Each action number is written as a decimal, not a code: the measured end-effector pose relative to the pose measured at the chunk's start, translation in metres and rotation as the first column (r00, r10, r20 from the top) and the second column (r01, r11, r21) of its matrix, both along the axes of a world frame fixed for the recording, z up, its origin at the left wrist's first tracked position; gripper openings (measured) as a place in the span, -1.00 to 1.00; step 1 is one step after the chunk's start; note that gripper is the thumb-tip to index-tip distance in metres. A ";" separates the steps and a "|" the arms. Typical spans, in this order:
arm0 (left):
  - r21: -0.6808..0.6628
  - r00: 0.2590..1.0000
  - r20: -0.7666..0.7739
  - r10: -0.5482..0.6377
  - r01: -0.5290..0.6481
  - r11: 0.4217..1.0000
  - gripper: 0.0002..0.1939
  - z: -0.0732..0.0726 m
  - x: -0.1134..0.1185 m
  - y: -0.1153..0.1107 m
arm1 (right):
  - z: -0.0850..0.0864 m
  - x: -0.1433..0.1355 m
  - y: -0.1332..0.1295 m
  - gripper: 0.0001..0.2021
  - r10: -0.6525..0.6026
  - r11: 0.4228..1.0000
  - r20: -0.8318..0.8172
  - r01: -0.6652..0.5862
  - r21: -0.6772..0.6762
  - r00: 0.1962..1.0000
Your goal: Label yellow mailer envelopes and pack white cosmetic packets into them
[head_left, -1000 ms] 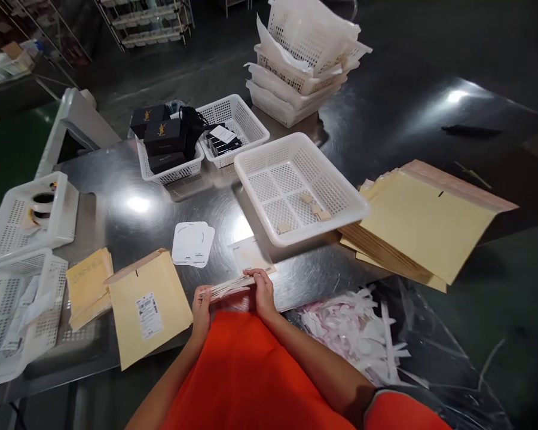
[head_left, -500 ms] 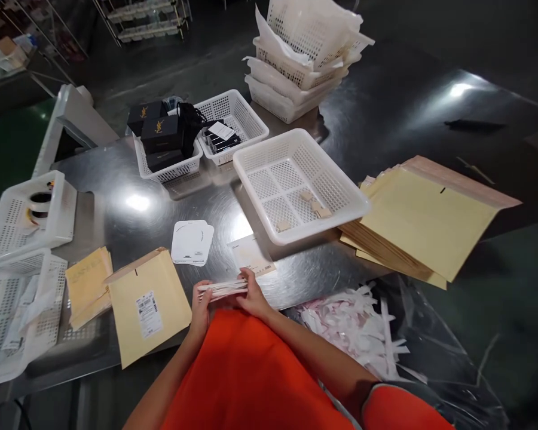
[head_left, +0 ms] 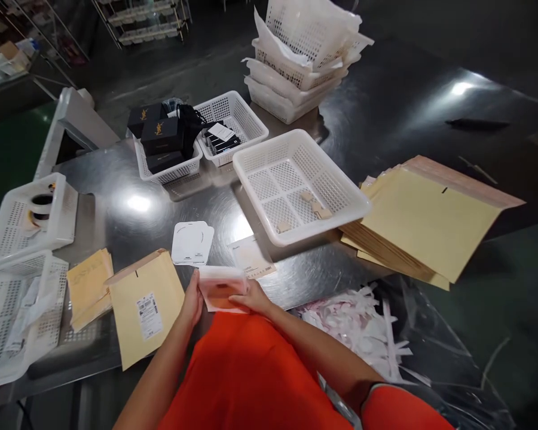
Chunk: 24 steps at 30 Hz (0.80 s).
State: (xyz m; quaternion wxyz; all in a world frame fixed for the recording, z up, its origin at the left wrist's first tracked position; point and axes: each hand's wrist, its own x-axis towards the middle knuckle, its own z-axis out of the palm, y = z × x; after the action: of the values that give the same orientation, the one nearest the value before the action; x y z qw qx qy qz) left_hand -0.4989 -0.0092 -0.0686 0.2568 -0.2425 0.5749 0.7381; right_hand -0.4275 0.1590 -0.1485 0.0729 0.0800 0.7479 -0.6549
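Close to my body, a stack of thin flat packets (head_left: 222,276) with white edges and an orange-brown face is held between both hands. The left edge is gripped by my left hand (head_left: 192,300), whose fingers are partly hidden behind the packets. My right hand (head_left: 255,297) grips the right side, with its thumb laid across the face. Just beyond the hands, white rounded cards (head_left: 190,242) lie on the metal table (head_left: 150,224). A pale printed packet (head_left: 254,257) rests flat beside them.
Padded envelopes (head_left: 430,209) are piled at the right, and a labelled envelope (head_left: 147,286) lies left. A white basket (head_left: 260,203) holds small tan pieces. Black boxes (head_left: 161,132) fill another basket. Stacked baskets (head_left: 291,98) stand behind. White strips (head_left: 349,322) sit in a bag at lower right.
The stack was edge-on in both hands. It has been tilted up, so its orange-brown face shows, and my right thumb now lies across it.
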 end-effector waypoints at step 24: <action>0.215 0.946 0.306 0.111 -0.182 0.959 -0.91 0.010 0.017 -0.002 | 0.147 -0.025 -0.055 -0.68 0.420 0.615 0.029 -0.308 0.726 0.907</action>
State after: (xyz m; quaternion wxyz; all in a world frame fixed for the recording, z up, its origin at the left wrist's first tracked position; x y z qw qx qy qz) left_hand -0.4824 -0.0116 -0.0582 0.3099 -0.3578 0.4173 0.7758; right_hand -0.4521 0.1039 -0.0017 0.1136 -0.0991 0.9460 -0.2869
